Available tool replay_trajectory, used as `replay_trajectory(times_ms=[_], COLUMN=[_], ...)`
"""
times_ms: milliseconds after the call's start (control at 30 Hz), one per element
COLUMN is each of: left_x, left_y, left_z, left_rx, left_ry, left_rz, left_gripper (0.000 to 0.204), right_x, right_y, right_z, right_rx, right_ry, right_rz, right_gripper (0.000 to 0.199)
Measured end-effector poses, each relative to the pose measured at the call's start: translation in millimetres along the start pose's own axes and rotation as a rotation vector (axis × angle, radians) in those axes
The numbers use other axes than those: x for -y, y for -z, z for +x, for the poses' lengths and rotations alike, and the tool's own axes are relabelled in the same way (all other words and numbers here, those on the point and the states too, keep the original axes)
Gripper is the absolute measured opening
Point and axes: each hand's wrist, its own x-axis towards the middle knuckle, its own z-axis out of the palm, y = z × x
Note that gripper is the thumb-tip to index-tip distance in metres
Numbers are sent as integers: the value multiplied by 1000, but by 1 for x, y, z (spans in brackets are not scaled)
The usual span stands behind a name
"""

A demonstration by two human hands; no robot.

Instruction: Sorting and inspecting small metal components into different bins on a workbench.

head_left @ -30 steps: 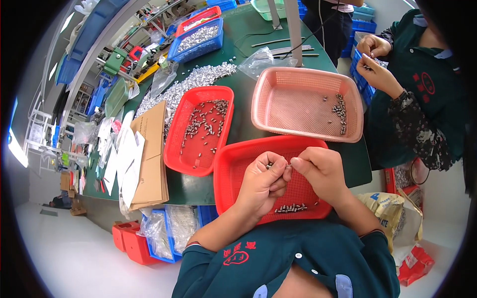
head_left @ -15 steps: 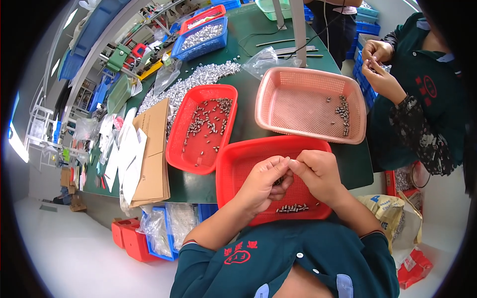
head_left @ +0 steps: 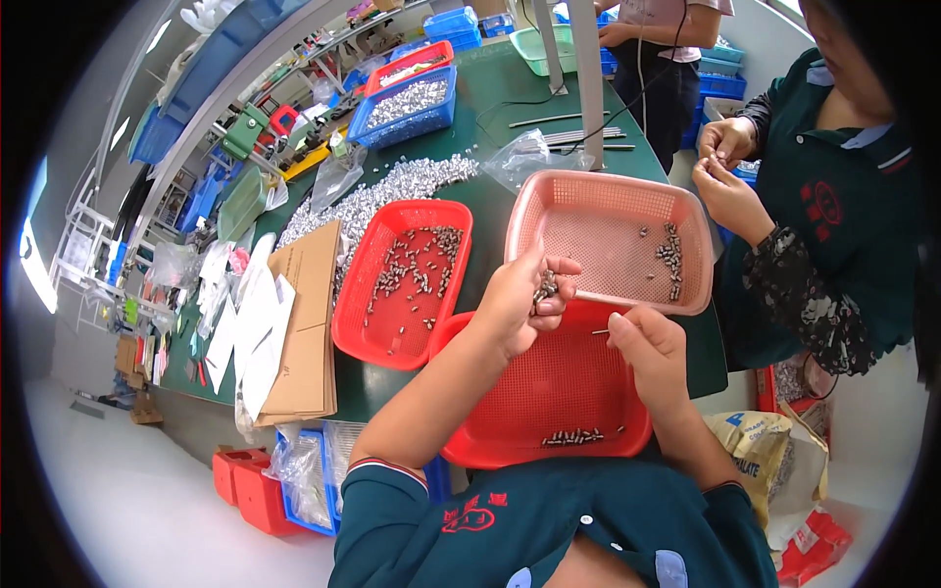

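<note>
My left hand (head_left: 512, 306) is raised over the far edge of the near red basket (head_left: 539, 377), its fingers curled round a handful of small metal cylindrical parts (head_left: 545, 286). To the right, my right hand (head_left: 651, 355) pinches a thin metal pin (head_left: 600, 332) between thumb and forefinger, its tip pointing left. The two hands are apart. On the near side of that basket lies a row of small metal pieces (head_left: 573, 437). Behind my left hand stands a pink basket (head_left: 608, 186) with a few pieces at its right end.
Left of the hands, another red basket (head_left: 377, 343) holds scattered metal parts. Brown cardboard (head_left: 304, 323) lies beside it, and a heap of silvery pieces (head_left: 392, 191) spreads behind. A co-worker (head_left: 814, 225) at the right handles something small. A metal post (head_left: 591, 88) rises from the table.
My hands, together over the near basket before, have parted. The left has risen forward and turned up, showing the parts in it; the right has moved slightly nearer me, its pin now visible.
</note>
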Motion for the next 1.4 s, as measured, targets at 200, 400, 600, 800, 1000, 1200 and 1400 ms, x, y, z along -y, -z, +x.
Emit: replay_trajectory(times_ms=[200, 400, 600, 800, 1000, 1200, 1400], left_x=[14, 28, 46, 55, 58, 55, 50], left_y=[9, 12, 20, 13, 12, 11, 6], left_z=[-14, -33, -43, -47, -47, -49, -50], left_rx=[223, 249, 280, 171, 222, 198, 166], left_ry=[47, 54, 62, 115, 136, 149, 127], left_rz=[-183, -228, -288, -357, -311, -230, -95], left_gripper=[28, 14, 21, 28, 35, 36, 41], right_x=[0, -1, -4, 3, 10, 8, 4], right_y=[-1, -6, -8, -9, -12, -13, -13], right_z=[6, 10, 9, 7, 9, 12, 18], right_rx=[9, 25, 27, 69, 109, 142, 201], right_ry=[25, 112, 203, 175, 241, 374, 562], right_rz=[-32, -76, -185, -188, -255, -354, -553], right_gripper=[21, 20, 22, 18, 14, 13, 15])
